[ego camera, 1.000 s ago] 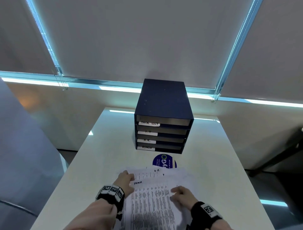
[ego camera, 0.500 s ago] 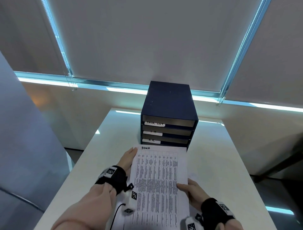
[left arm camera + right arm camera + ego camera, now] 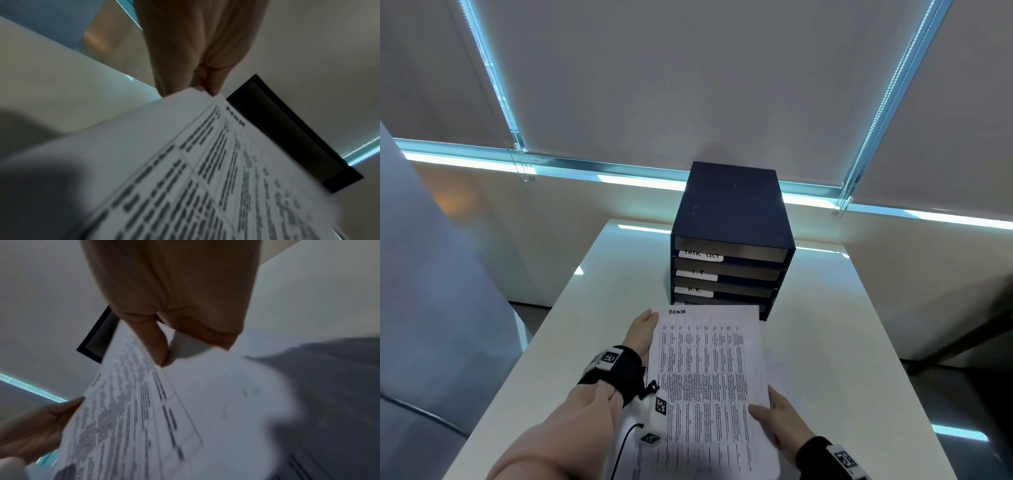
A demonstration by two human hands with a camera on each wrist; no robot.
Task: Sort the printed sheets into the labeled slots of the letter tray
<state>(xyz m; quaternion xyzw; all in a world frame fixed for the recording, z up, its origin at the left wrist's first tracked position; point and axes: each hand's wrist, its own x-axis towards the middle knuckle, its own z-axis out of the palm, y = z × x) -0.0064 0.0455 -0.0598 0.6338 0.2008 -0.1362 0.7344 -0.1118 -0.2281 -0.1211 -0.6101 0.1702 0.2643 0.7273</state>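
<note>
The dark blue letter tray (image 3: 729, 219) stands at the table's far middle, with slots labeled TASK LIST, I.T and H.R.; its bottom label is hidden behind the paper. Both hands hold up printed sheets (image 3: 709, 377) with a handwritten heading at the top, just in front of the tray. My left hand (image 3: 642, 334) grips the upper left edge, pinching the corner (image 3: 207, 87) in the left wrist view. My right hand (image 3: 774, 419) pinches the lower right edge, thumb (image 3: 158, 345) on top. The tray (image 3: 287, 133) shows beyond the paper (image 3: 133, 418).
The white table (image 3: 842, 325) ends at a wall with closed roller blinds (image 3: 688, 85). More pale sheets (image 3: 226, 394) lie on the table under the right hand. A grey padded surface (image 3: 431, 291) borders the table on the left.
A second ago both hands lay on the spread pile on the table. They have since lifted the top sheets and hold them raised before the tray, hiding the bottom slot label.
</note>
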